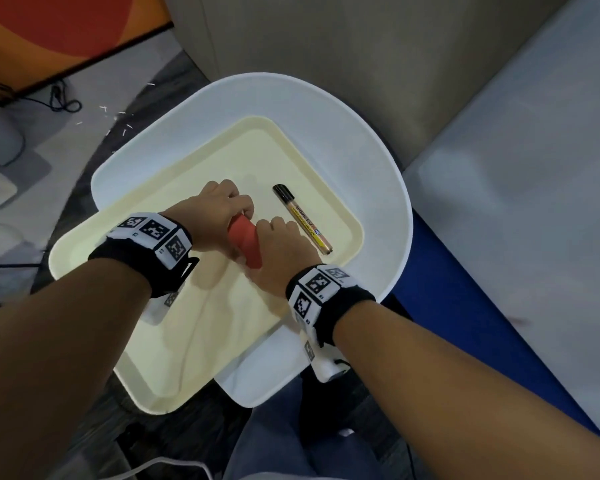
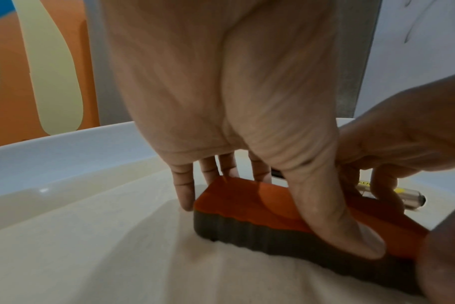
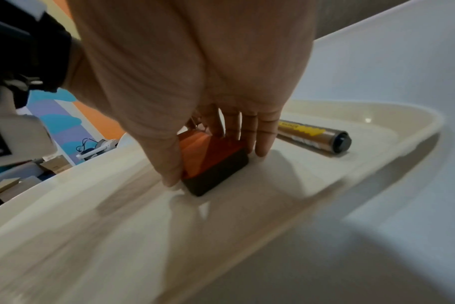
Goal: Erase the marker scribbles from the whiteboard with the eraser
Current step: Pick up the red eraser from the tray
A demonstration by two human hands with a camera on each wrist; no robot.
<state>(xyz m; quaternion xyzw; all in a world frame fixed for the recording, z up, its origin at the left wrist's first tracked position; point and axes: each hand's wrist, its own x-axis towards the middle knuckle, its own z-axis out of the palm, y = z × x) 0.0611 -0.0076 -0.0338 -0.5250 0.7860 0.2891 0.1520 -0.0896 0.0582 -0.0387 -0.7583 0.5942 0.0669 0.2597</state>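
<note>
An eraser (image 1: 245, 242) with an orange top and a dark felt base stands on the cream board (image 1: 257, 150), near its middle. My left hand (image 1: 236, 209) grips the eraser's far end. In the left wrist view the thumb (image 2: 346, 232) presses on the eraser's (image 2: 242, 203) top while the fingers reach down its far side. My right hand (image 1: 271, 237) grips the near end, thumb on one long side and fingers (image 3: 260, 142) on the other side of the eraser (image 3: 203, 148). I see no scribbles on the bare cream surface; the part under the hands is hidden.
A capped marker (image 1: 302, 220) lies on the board just right of the eraser, close to my right fingers (image 3: 314, 135). The board rests on a white rounded table (image 1: 378, 168). Cables lie on the floor at left, and a grey-blue surface stands to the right.
</note>
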